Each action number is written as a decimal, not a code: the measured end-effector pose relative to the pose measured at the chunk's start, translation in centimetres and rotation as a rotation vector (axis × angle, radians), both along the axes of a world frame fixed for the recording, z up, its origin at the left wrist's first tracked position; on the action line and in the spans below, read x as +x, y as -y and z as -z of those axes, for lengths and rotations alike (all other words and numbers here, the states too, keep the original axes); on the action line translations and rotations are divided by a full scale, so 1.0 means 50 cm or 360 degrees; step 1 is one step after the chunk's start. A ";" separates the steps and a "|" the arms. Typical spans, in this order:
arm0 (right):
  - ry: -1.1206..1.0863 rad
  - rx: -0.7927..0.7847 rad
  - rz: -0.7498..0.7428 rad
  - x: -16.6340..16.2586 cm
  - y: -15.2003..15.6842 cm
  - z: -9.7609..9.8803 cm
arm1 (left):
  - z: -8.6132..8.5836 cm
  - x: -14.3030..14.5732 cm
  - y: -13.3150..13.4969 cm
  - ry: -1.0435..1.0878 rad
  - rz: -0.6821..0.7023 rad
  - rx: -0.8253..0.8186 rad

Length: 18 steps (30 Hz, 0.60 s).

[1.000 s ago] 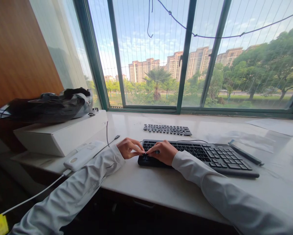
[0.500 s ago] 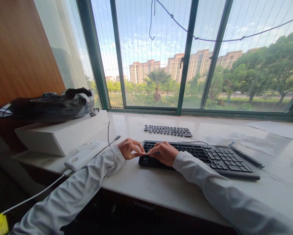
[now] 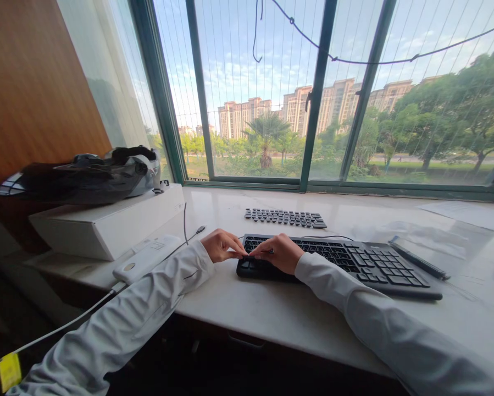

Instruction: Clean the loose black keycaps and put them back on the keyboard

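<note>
A black full-size keyboard [image 3: 381,267] lies on the pale tabletop, with dark open key positions showing over much of its main block. At its left end, my left hand [image 3: 222,246] reaches in from the left with thumb and forefinger pinched. My right hand [image 3: 280,253] meets it from the other side, fingers also pinched, and covers part of the left keys. Both sets of fingertips almost touch just above the keyboard. Whatever they pinch is too small to make out. Behind the keyboard, loose black keycaps [image 3: 286,218] are laid out in rows.
Left stands a white box [image 3: 106,225] with a dark visor-like item [image 3: 82,176] on top. A white power strip [image 3: 145,261] and a cable plug [image 3: 200,230] lie near my left sleeve. Right of the keyboard are a dark stick-like object [image 3: 420,261] and clear plastic [image 3: 426,242].
The view has shifted slightly. Both hands stay pinched at the same left-end spot of the keyboard, with hardly any movement.
</note>
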State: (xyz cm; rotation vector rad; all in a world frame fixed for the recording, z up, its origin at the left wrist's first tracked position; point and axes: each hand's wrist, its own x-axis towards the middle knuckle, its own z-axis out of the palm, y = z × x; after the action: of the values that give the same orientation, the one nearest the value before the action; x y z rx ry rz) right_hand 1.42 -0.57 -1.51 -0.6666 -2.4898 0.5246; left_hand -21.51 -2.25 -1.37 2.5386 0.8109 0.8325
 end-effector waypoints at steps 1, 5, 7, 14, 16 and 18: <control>-0.0002 0.0001 -0.0006 0.000 0.001 0.000 | 0.001 -0.001 -0.001 0.0003 -0.0001 -0.0003; 0.0047 0.0105 -0.0060 0.002 0.007 -0.006 | 0.001 -0.003 -0.002 -0.0055 0.0018 0.0040; 0.0100 0.0195 -0.0065 0.002 0.010 -0.009 | -0.001 -0.002 -0.001 -0.0077 0.0039 0.0082; 0.0307 0.0511 -0.0189 0.004 0.016 -0.010 | -0.012 0.001 0.025 -0.0269 0.0069 0.0363; 0.0324 0.0572 -0.0170 0.005 0.024 -0.011 | -0.012 -0.001 0.036 -0.0345 0.0017 0.0485; 0.0321 0.0613 -0.0118 0.004 0.035 -0.014 | -0.011 -0.002 0.043 -0.0404 -0.0026 0.0556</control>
State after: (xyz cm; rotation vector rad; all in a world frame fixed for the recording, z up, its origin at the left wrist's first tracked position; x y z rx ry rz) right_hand 1.63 -2.31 -0.81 -0.4951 -2.7043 -0.0048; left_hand -21.63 -4.42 -0.80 2.9967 0.8215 0.7175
